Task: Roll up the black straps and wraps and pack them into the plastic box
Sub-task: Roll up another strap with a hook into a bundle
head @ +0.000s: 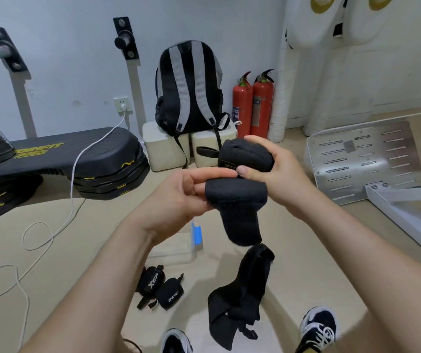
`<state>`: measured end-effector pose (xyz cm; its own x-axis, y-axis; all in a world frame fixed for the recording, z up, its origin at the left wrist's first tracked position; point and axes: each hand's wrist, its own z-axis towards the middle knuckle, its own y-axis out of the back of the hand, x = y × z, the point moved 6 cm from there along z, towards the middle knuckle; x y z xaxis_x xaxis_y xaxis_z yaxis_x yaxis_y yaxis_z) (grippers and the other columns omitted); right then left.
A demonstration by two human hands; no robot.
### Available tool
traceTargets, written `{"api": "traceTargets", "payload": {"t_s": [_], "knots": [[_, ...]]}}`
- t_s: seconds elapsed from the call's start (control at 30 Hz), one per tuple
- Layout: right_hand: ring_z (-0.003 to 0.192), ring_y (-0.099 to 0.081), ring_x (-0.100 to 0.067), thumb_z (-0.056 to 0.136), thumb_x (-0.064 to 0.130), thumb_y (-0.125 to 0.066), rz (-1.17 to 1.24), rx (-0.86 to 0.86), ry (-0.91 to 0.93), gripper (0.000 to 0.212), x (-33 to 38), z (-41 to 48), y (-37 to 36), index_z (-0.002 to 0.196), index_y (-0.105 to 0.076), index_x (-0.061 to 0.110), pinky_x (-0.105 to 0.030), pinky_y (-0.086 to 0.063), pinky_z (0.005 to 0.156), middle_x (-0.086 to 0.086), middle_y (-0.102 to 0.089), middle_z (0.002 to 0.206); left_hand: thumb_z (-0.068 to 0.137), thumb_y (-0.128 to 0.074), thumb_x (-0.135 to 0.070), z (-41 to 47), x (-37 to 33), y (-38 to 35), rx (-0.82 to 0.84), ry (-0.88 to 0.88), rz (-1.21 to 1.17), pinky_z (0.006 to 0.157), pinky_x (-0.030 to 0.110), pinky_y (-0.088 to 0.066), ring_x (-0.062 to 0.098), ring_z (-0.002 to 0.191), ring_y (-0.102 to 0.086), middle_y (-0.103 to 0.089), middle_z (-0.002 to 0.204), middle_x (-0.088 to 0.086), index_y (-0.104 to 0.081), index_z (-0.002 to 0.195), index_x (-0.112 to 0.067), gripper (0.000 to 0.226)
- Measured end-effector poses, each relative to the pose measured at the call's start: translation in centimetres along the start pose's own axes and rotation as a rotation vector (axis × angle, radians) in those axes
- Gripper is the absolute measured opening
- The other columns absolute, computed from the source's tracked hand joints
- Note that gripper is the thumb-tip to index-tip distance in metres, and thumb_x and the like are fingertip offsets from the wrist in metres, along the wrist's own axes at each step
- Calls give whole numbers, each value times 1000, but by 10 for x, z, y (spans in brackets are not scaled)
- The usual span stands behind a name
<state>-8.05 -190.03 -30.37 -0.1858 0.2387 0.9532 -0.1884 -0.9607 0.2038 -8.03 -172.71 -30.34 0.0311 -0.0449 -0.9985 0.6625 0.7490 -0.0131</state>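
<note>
Two finished rolls (151, 281) lie on the floor at seven o'clock, the clear plastic box (173, 250) just behind them. Above, a person's left hand (184, 192) pinches the hanging tail of a black wrap (240, 212); a loose strap (240, 289) lies at six o'clock. The right hand (278, 169), at two o'clock from the left, curls around the wound end. Keeping the tail taut and its edges squared should give a tight roll.
</note>
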Motion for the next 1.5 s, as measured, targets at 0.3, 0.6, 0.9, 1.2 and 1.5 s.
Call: {"api": "traceTargets", "payload": {"t_s": [0.3, 0.6, 0.9, 1.2, 1.5], "knots": [[76, -69, -26, 90, -4, -61, 14, 172, -164, 49, -4, -5, -10, 119, -64, 35, -30, -54, 53, -8, -65, 117, 74, -77, -20, -6, -36, -5, -363, -531, 772, 67, 17, -38, 3, 73, -51, -56, 74, -8, -74, 79, -26, 9], [63, -62, -28, 88, -13, -41, -32, 294, -195, 56, 0, -14, -25, 97, -69, 35, -38, -60, 57, -13, -66, 87, 76, -66, -17, 3, -28, 2, -535, -478, 788, 54, 39, -40, 24, 61, -46, -52, 62, 2, -55, 77, -8, 14], [64, -61, -27, 85, 5, -52, 268, 470, -289, 21, 16, -31, -34, 98, -69, 8, -41, -60, 60, -14, -63, 81, 83, -66, -9, 4, -34, 5, -743, -577, 1057, 47, 44, -41, 30, 53, -47, -55, 59, 4, -56, 81, -7, 10], [55, -60, -26, 90, 18, -72, 3, 379, -136, 6, 16, -31, -38, 91, -66, 20, -34, -57, 52, -4, -64, 77, 87, -64, -11, 11, -24, 17, -755, -332, 807, 53, 34, -36, 18, 57, -45, -53, 56, -7, -57, 73, -20, 18], [58, -61, -24, 87, 26, -75, 51, 379, -193, 36, 14, -21, -15, 116, -59, 13, -35, -57, 57, -13, -63, 89, 71, -82, -5, 9, -4, 11, -105, -31, 204, 66, 22, -53, 13, 83, -70, -72, 87, 0, -68, 100, -9, 33]]}}
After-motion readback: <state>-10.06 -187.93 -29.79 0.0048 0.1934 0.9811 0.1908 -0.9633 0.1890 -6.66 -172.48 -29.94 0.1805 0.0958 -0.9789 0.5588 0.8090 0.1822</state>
